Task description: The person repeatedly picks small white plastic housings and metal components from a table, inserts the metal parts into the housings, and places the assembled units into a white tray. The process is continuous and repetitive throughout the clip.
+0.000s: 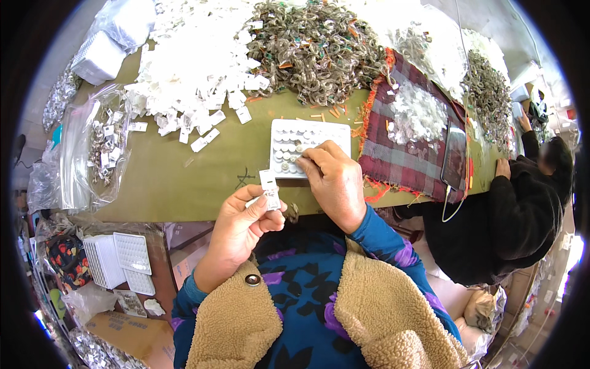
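Note:
My left hand (239, 215) pinches a small white plastic case (268, 184) upright above the table's near edge. A clear lower part shows between thumb and fingers. My right hand (335, 175) reaches over a white tray (338, 130), its thumb and forefinger closed at one of the small round pieces. Several such pale round pieces (286, 147) sit in rows in the tray's hollows. What the right fingertips hold, if anything, is too small to make out. A small brownish item (292, 212) hangs below, between the hands, blurred.
Behind the tray lie a heap of white cases (190, 74) and a heap of grey-brown coiled bands (313, 49). A plaid cloth (393, 154) on the right bears clear pieces (418, 114) and a phone (455, 154) on a cable. Bagged parts (107, 147) lie left; a co-worker (510, 209) sits right.

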Action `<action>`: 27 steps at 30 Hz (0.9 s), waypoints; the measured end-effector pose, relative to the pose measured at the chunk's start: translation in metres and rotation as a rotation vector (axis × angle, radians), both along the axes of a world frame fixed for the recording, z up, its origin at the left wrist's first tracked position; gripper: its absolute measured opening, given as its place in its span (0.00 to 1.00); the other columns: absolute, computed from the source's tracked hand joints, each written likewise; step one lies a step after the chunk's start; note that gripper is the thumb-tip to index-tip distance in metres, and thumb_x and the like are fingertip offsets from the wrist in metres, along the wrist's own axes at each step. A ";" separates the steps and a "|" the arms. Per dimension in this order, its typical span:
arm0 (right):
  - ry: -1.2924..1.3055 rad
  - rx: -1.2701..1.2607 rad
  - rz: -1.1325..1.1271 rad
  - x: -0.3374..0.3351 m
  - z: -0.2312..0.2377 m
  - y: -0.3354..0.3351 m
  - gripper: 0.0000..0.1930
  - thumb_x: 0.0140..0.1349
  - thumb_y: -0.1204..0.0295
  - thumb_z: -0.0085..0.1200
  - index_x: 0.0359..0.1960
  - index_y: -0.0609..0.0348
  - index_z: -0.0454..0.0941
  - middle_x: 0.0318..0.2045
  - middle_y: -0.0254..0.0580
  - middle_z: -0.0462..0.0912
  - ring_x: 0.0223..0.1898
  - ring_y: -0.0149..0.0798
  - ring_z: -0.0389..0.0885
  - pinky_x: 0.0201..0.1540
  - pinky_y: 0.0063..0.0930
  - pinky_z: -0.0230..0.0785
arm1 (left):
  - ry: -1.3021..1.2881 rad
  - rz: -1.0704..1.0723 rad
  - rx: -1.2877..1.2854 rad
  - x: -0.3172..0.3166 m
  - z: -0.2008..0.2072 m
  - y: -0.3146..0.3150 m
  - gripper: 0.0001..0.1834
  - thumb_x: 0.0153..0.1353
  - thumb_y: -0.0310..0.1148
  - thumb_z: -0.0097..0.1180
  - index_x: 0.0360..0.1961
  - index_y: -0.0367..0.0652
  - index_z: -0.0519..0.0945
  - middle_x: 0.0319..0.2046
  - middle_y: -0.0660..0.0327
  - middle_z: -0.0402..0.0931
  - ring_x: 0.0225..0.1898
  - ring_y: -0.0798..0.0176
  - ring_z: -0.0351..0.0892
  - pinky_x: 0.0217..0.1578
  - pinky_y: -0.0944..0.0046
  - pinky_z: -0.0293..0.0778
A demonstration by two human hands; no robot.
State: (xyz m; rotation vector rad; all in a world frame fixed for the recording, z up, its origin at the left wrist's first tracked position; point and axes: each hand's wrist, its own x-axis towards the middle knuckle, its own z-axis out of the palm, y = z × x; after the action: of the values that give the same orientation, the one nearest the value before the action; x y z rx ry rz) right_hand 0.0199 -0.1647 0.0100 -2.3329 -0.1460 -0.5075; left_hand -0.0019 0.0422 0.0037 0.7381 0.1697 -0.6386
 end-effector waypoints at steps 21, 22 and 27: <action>-0.019 -0.184 0.288 0.010 0.009 -0.002 0.12 0.52 0.86 0.58 0.39 0.64 0.79 0.36 0.47 0.78 0.37 0.51 0.80 0.39 0.38 0.75 | 0.044 0.022 -0.106 0.003 -0.015 0.006 0.14 0.70 0.31 0.51 0.53 0.35 0.74 0.39 0.50 0.81 0.36 0.63 0.84 0.41 0.61 0.84; 0.004 -0.185 0.267 0.009 0.010 -0.001 0.11 0.52 0.86 0.58 0.38 0.64 0.79 0.36 0.48 0.78 0.37 0.51 0.80 0.39 0.38 0.75 | 0.040 0.035 -0.108 0.002 -0.016 0.005 0.14 0.70 0.31 0.51 0.52 0.35 0.75 0.39 0.50 0.81 0.36 0.62 0.84 0.40 0.61 0.84; -0.055 0.125 0.458 -0.022 0.019 0.017 0.12 0.54 0.86 0.58 0.41 0.66 0.77 0.38 0.49 0.75 0.36 0.48 0.80 0.37 0.35 0.76 | 0.035 0.073 -0.118 -0.005 -0.018 -0.001 0.12 0.70 0.29 0.52 0.50 0.35 0.76 0.38 0.53 0.81 0.36 0.63 0.84 0.40 0.61 0.84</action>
State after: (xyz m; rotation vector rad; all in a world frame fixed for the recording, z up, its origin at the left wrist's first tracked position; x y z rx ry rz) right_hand -0.0025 -0.1474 0.0288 -2.0749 -0.6382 -0.3382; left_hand -0.0066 0.0416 -0.0139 0.6046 0.1888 -0.5869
